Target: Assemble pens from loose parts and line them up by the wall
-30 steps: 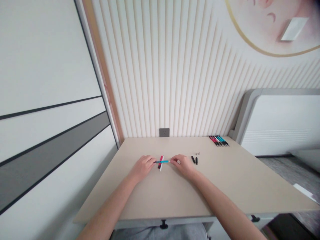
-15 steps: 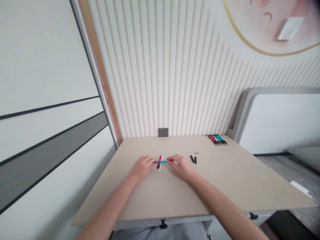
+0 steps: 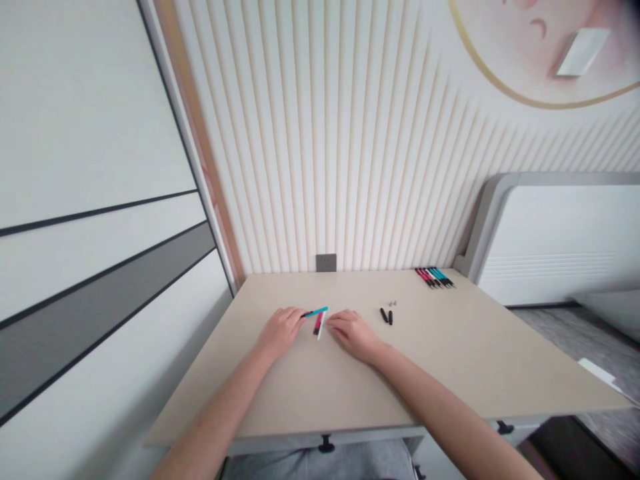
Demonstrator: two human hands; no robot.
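The left hand (image 3: 281,331) pinches a blue pen (image 3: 319,311) by its dark end; a light, steady grip there seems best. The right hand (image 3: 351,331), at three o'clock, bunches its fingers; whether they hold anything, I cannot tell. The pen, slim and bright, points between two and three o'clock.

Both hands (image 3: 281,331) (image 3: 353,335) palm-down (slightly apart).

Bright, diffuse light; soft shadow low on the cabinet (image 3: 85,247); top-right corner darkened
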